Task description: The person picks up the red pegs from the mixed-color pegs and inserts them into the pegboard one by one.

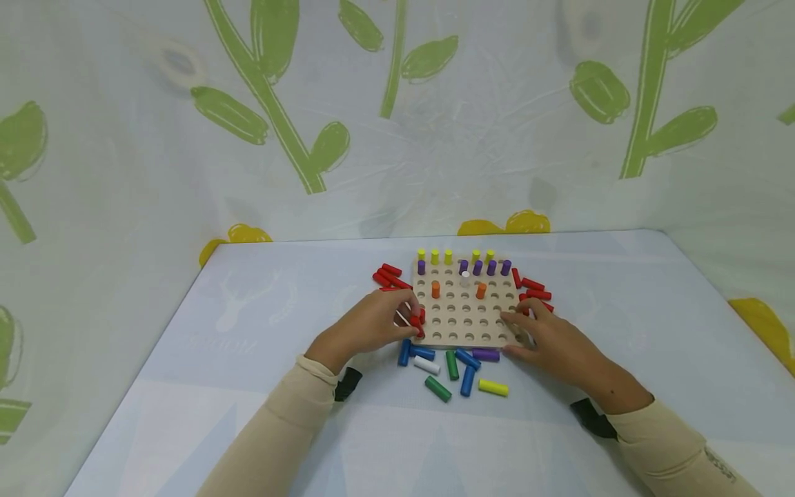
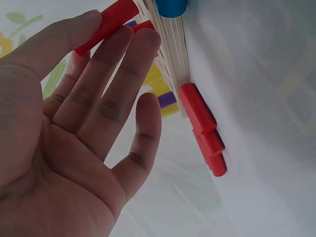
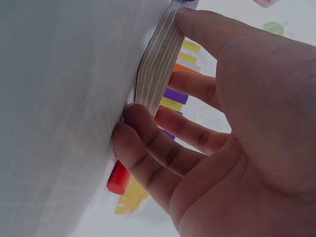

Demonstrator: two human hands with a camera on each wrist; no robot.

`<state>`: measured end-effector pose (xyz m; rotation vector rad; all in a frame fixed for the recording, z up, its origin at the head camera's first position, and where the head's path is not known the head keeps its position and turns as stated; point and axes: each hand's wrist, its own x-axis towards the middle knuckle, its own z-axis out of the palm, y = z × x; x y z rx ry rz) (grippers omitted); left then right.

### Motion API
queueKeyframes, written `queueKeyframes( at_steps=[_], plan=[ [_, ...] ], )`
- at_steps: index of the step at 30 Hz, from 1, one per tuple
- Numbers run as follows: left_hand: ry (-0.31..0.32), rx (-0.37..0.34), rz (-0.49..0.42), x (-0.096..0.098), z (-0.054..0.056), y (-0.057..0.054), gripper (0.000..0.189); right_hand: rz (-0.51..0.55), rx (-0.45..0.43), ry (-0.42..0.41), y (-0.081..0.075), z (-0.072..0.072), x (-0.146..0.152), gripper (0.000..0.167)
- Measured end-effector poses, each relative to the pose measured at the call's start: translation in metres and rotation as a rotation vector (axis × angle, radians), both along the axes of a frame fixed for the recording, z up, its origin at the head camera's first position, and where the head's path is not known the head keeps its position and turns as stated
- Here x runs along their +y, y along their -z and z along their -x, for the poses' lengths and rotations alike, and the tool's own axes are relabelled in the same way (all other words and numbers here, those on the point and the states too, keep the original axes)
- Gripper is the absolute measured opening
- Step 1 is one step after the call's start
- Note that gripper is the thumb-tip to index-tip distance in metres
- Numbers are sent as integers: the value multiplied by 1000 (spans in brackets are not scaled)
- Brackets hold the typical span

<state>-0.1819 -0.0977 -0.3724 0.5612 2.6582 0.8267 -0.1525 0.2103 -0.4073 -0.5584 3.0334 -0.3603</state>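
Observation:
In the head view a wooden pegboard point(image 1: 457, 315) with rows of round holes lies on the table. My left hand point(image 1: 377, 322) is at its front left corner, pinching a red peg point(image 2: 113, 22) between thumb and fingertips. Just behind that peg, another red peg point(image 1: 422, 315) stands at the board's left edge. My right hand point(image 1: 555, 339) holds the front right corner, its thumb against the front edge and other fingers on the top and right side. Upright in the board are yellow pegs point(image 1: 435, 257), purple pegs point(image 1: 477, 267), two orange pegs point(image 1: 481, 290) and a white peg point(image 1: 465, 278).
Loose red pegs lie left point(image 2: 200, 111) and right point(image 1: 537, 294) of the board. Before it lie blue pegs point(image 1: 468, 380), green pegs point(image 1: 437, 388), a white peg point(image 1: 426, 364), a purple peg point(image 1: 486, 355) and a yellow peg point(image 1: 493, 388). A leaf-patterned curtain point(image 1: 484, 138) hangs behind the table.

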Motion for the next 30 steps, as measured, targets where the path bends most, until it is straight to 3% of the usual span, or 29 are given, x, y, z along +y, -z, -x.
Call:
queueKeyframes(
  at_steps=[30],
  plan=[
    [42,21,18,2,-3,4,22,0,-3,1,0,0,1,66]
  ],
)
